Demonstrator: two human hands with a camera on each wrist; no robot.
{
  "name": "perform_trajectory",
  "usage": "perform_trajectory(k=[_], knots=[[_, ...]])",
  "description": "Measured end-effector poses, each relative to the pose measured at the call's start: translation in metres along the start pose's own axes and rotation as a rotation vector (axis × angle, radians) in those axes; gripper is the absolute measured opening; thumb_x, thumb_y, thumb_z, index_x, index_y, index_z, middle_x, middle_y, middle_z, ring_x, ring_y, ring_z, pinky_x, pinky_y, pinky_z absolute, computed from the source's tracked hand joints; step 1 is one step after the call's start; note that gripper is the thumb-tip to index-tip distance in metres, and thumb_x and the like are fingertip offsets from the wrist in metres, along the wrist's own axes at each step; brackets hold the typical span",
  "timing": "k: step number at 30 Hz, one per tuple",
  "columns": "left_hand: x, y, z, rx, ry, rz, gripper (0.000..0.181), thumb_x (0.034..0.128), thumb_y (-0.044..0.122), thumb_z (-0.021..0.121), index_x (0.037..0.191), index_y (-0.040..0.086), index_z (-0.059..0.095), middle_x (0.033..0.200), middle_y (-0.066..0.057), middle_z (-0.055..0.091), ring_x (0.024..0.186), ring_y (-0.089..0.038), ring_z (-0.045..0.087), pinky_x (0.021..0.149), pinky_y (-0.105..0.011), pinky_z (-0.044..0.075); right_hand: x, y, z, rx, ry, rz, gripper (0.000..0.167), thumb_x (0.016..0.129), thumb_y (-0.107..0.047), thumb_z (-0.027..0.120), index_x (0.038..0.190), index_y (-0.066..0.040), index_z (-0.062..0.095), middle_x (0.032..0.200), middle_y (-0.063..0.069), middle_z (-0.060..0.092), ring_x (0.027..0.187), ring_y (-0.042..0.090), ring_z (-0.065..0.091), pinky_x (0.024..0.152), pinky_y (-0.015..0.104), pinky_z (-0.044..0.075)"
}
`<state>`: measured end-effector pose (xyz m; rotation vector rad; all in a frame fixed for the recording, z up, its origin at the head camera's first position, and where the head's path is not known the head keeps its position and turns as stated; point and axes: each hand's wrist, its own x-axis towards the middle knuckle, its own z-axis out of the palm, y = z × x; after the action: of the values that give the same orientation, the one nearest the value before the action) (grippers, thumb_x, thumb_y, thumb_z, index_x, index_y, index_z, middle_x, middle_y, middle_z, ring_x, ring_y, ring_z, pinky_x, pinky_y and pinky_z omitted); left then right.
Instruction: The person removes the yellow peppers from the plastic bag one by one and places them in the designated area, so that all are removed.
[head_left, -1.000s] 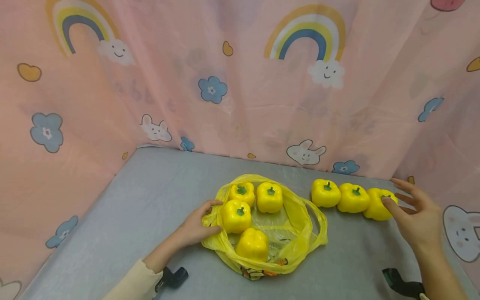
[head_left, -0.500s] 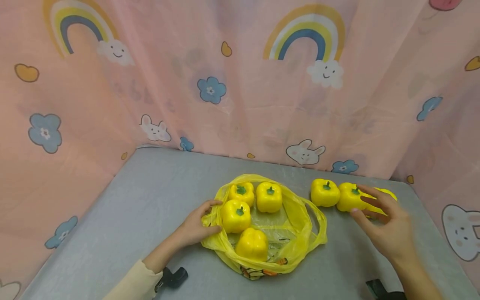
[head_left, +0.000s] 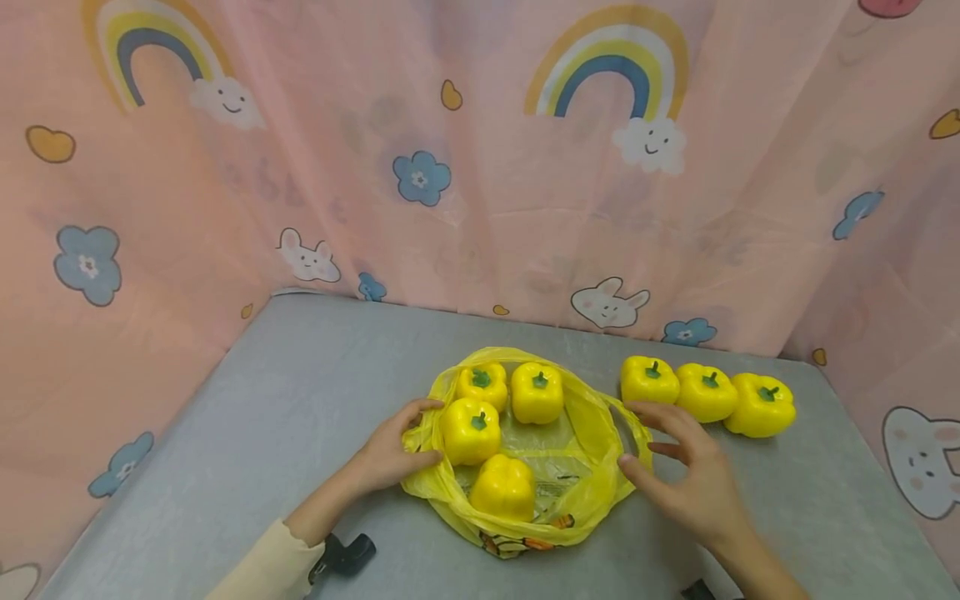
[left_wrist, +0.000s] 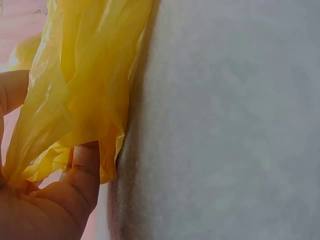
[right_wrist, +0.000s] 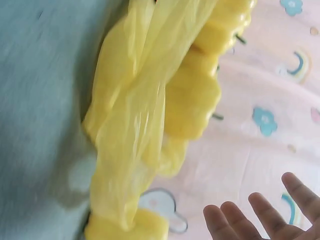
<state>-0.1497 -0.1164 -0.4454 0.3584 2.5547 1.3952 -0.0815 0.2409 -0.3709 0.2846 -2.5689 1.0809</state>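
A yellow plastic bag (head_left: 592, 500) lies wide open on the table, with several yellow bell peppers inside, one of them a pepper (head_left: 538, 393) at the back. My left hand (head_left: 392, 450) grips the bag's left rim; in the left wrist view the fingers of the hand (left_wrist: 55, 210) pinch the film (left_wrist: 95, 75). At the bag's right side, by its handle loop, my right hand (head_left: 693, 492) hovers with spread fingers and holds nothing. The right wrist view shows that hand (right_wrist: 265, 220) beside the bag (right_wrist: 130, 115).
Behind and right of my right hand, three yellow peppers stand in a row: left (head_left: 649, 380), middle (head_left: 707, 393) and right (head_left: 760, 406). A grey cloth covers the table (head_left: 247, 417). The patterned pink curtain (head_left: 480, 242) hangs along the table's back and sides.
My right hand has moved left from the far-right pepper, past the row, to the bag's right side. The left hand keeps its grip, and the peppers stay where they were.
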Motion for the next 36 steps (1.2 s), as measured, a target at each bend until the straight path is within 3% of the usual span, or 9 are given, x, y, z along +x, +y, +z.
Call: perform_trajectory(k=[9, 13, 18, 24, 28, 32, 36], knots=[[0.0, 0.001, 0.0, -0.001, -0.002, -0.009, 0.061, 0.0784, 0.02, 0.073, 0.134, 0.028, 0.05, 0.147, -0.01, 0.045, 0.131, -0.04, 0.044, 0.1, -0.062, 0.039, -0.002, -0.016, 0.027, 0.025, -0.092, -0.086, 0.054, 0.075, -0.017, 0.081, 0.123, -0.027, 0.06, 0.122, -0.005, 0.061, 0.105, 0.015, 0.057, 0.073, 0.038, 0.057], [0.0, 0.002, 0.0, -0.001, -0.001, -0.002, 0.061, 0.0783, 0.02, 0.073, 0.134, 0.028, 0.05, 0.147, -0.01, 0.045, 0.131, -0.04, 0.044, 0.1, -0.062, 0.04, -0.004, -0.021, 0.037, 0.027, -0.133, -0.112, 0.053, 0.074, -0.019, 0.081, 0.122, -0.028, 0.061, 0.122, -0.006, 0.061, 0.109, 0.016, 0.056, 0.073, 0.042, 0.057], [0.0, 0.001, 0.0, -0.002, 0.001, 0.006, 0.061, 0.0781, 0.02, 0.073, 0.134, 0.027, 0.05, 0.146, -0.01, 0.046, 0.131, -0.04, 0.044, 0.1, -0.062, 0.04, -0.005, -0.026, 0.047, 0.064, -0.186, -0.111, 0.054, 0.074, -0.021, 0.081, 0.122, -0.032, 0.06, 0.124, -0.01, 0.059, 0.112, 0.013, 0.054, 0.074, 0.039, 0.057], [-0.001, 0.001, 0.0, -0.002, 0.002, 0.005, 0.061, 0.0782, 0.02, 0.073, 0.135, 0.027, 0.05, 0.147, -0.01, 0.045, 0.131, -0.04, 0.044, 0.101, -0.061, 0.04, -0.008, -0.029, 0.057, 0.185, -0.274, -0.065, 0.051, 0.078, -0.024, 0.079, 0.123, -0.033, 0.058, 0.123, -0.006, 0.06, 0.108, 0.024, 0.059, 0.073, 0.034, 0.057], [-0.002, 0.001, -0.001, 0.0, -0.001, 0.004, 0.061, 0.0787, 0.02, 0.072, 0.135, 0.026, 0.05, 0.147, -0.01, 0.045, 0.131, -0.04, 0.044, 0.101, -0.061, 0.039, -0.008, -0.03, 0.065, 0.289, -0.327, -0.027, 0.046, 0.081, -0.023, 0.076, 0.124, -0.028, 0.059, 0.123, 0.002, 0.062, 0.103, 0.034, 0.063, 0.073, 0.033, 0.058], [-0.001, 0.002, -0.001, 0.001, 0.001, 0.002, 0.06, 0.0786, 0.02, 0.073, 0.135, 0.025, 0.05, 0.147, -0.01, 0.045, 0.131, -0.04, 0.044, 0.101, -0.061, 0.039, -0.006, -0.03, 0.072, 0.361, -0.399, 0.062, 0.048, 0.081, -0.025, 0.076, 0.126, -0.02, 0.059, 0.126, 0.007, 0.061, 0.106, 0.034, 0.063, 0.076, 0.034, 0.058], [0.0, 0.001, 0.001, 0.011, 0.004, 0.003, 0.06, 0.0785, 0.02, 0.073, 0.134, 0.026, 0.051, 0.146, -0.01, 0.047, 0.13, -0.04, 0.045, 0.1, -0.061, 0.04, -0.005, -0.03, 0.079, 0.353, -0.452, 0.118, 0.053, 0.079, -0.029, 0.078, 0.127, -0.015, 0.058, 0.128, 0.007, 0.06, 0.11, 0.031, 0.061, 0.079, 0.035, 0.058]])
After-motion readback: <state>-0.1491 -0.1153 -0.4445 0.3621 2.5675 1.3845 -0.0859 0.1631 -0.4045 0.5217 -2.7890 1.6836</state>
